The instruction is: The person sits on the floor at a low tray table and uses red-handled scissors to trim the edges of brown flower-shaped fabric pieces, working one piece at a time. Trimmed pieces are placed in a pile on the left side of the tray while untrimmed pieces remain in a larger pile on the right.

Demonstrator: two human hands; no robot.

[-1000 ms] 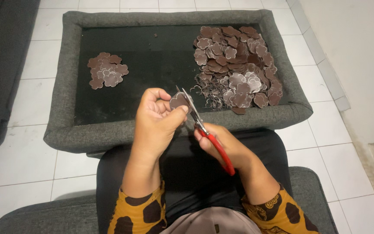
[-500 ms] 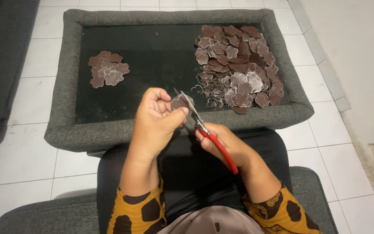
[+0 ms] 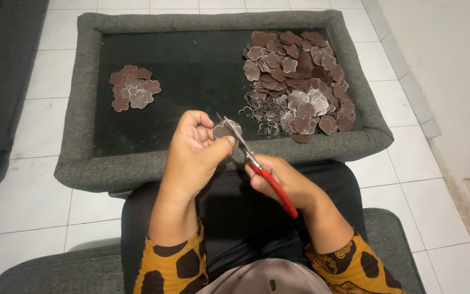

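Observation:
My left hand [image 3: 194, 155] pinches a small brown flower-shaped piece [image 3: 225, 130] between thumb and fingers, held over the near rim of a grey padded tray [image 3: 88, 174]. My right hand [image 3: 284, 182] grips red-handled scissors [image 3: 257, 166], whose blades meet the edge of that piece. On the tray's black floor lies a small heap of trimmed brown flower pieces [image 3: 133, 88] at the left. A much bigger heap of brown flower pieces [image 3: 297, 81] fills the right side, with thin curly offcuts [image 3: 265, 117] along its near edge.
The tray stands on a white tiled floor [image 3: 23, 196], in front of my black-clad lap [image 3: 235, 212]. A dark grey cushion [image 3: 1, 81] lies at the left. I sit on a grey seat [image 3: 393, 239]. A pale wall base [image 3: 447, 65] runs along the right.
Both hands have stayed in place. The scissors and the flower piece have shifted only slightly between the frames.

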